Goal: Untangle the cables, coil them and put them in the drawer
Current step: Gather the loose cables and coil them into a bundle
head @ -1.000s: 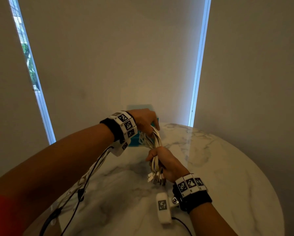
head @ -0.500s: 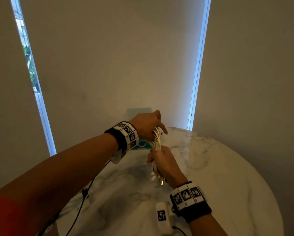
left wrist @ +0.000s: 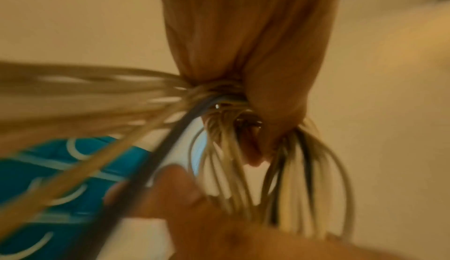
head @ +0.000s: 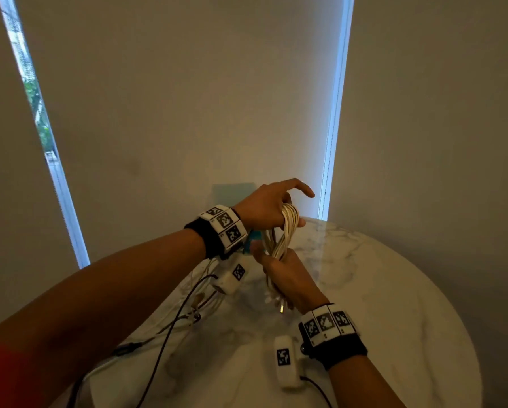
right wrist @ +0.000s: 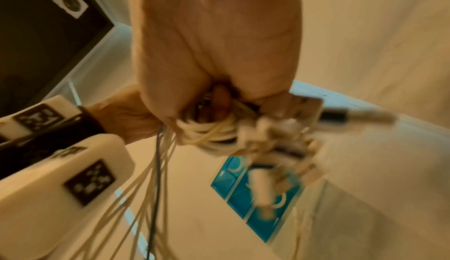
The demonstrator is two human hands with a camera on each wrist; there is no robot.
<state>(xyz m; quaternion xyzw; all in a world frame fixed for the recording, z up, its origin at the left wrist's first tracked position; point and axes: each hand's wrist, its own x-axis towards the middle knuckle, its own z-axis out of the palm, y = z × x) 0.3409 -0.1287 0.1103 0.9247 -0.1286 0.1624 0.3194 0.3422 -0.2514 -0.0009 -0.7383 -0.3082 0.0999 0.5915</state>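
Both hands hold one bundle of cream cables (head: 280, 235) above the marble table (head: 394, 290). Right hand (head: 288, 279) is fisted round the bundle's lower part, plugs hanging below it. Left hand (head: 266, 209) hooks the top loops, its forefinger stretched out. Blue drawer box (right wrist: 246, 193) stands behind.

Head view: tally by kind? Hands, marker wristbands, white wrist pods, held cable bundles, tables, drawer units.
Hands: 2 (left hand, right hand)
Marker wristbands: 2
White wrist pods: 2
Cable bundle, gripped by both: 1
Marble table: 1
Teal drawer unit: 1
Total: 9
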